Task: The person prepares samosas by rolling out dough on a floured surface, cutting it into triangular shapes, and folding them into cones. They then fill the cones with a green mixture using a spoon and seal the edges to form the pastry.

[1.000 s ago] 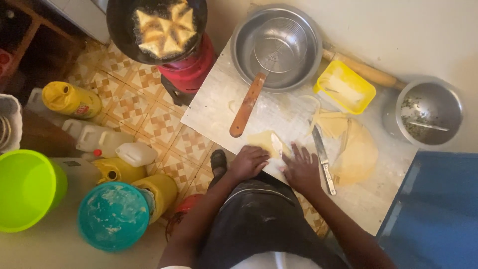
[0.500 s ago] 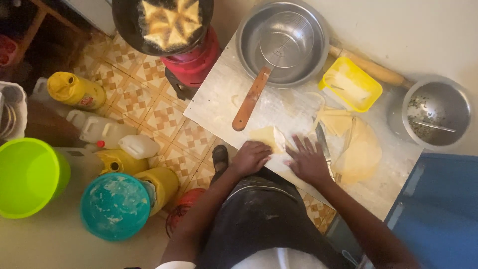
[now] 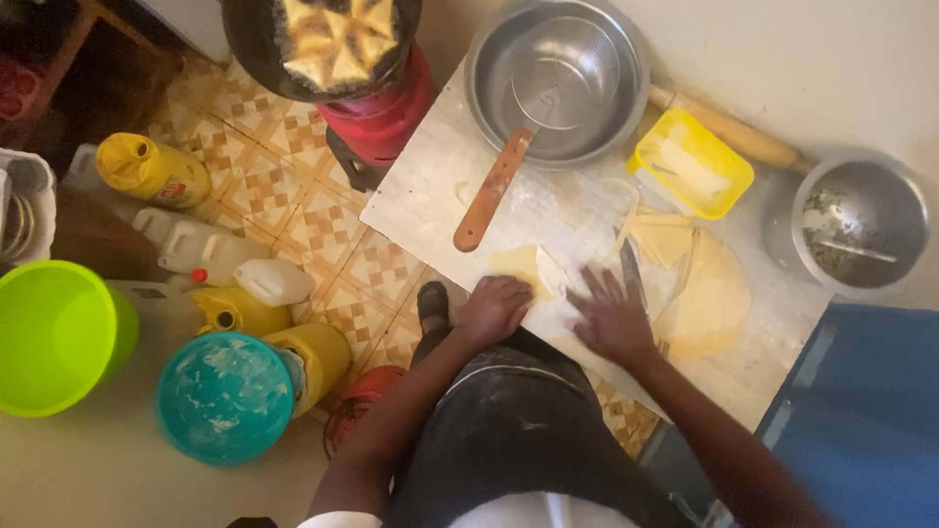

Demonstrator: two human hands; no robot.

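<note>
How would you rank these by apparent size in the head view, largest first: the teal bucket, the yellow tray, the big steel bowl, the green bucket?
1. Big steel bowl.
2. Teal bucket and green bucket: look alike; the green one is cut off by the frame edge, so unranked.
3. Yellow tray, smallest.

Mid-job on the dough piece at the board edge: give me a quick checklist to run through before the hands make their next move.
1. Left hand on the folded dough piece: ok, resting at its near edge.
2. Right hand flat on the floured board: ok, fingers spread.
3. Knife clear of fingers: not ok, blade lies right beside the right hand.
4. Stack of dough sheets within reach: ok.
5. Pastries in the frying pan: cannot tell whether done.
</note>
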